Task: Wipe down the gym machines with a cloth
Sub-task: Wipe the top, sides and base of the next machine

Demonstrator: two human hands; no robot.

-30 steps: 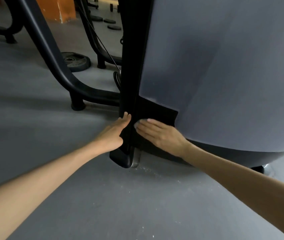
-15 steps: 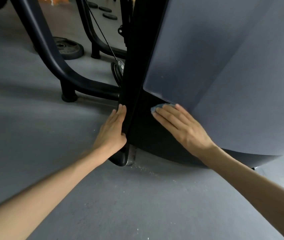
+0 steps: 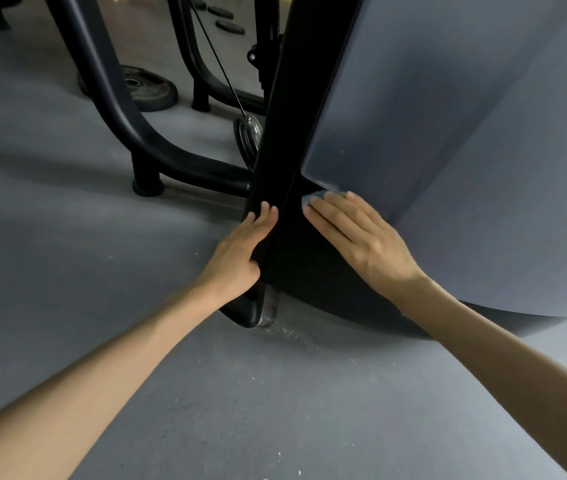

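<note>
Under the right hand, the cloth lies.

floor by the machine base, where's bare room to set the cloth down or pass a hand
Widest bare floor lies between the two forearms, in front of the black foot; another patch sits left of the left hand, before the curved frame tube. Crowded behind: weight plate, cable, pulley.

We're in a gym: grey rubber floor, black tubular machine frame at ten o'clock, weight plate lying behind it, cable running down to a pulley at twelve.
</note>
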